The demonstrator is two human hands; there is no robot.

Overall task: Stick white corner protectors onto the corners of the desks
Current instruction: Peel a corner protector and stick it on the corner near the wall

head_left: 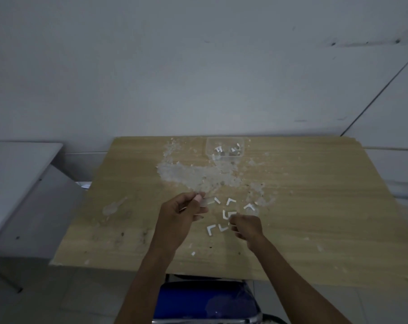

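While both hands work, white corner protectors (224, 216) lie between them on the desk (315, 206).
Left hand (182, 213) pinches a clear strip (207, 202); right hand (246, 226) is curled, hold unclear. Peeled bits (191, 174) and a clear tub (224, 149) sit behind; a blue chair (205, 300) waits below.

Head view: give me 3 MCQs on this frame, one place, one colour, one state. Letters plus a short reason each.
1. Where does the clear plastic container stand?
A. at the desk's far edge, by the wall
B. on the blue chair
C. at the desk's near left corner

2. What colour is the chair seat below the desk's near edge?
A. red
B. blue
C. green

3. What is the left hand doing?
A. lying flat on the desk
B. hanging below the desk
C. pinching a small pale piece at its fingertips

Answers:
1 A, the container stands near the wall side of the wooden desk.
2 B, the seat is plainly blue.
3 C, thumb and finger close on a pale piece above the desk.
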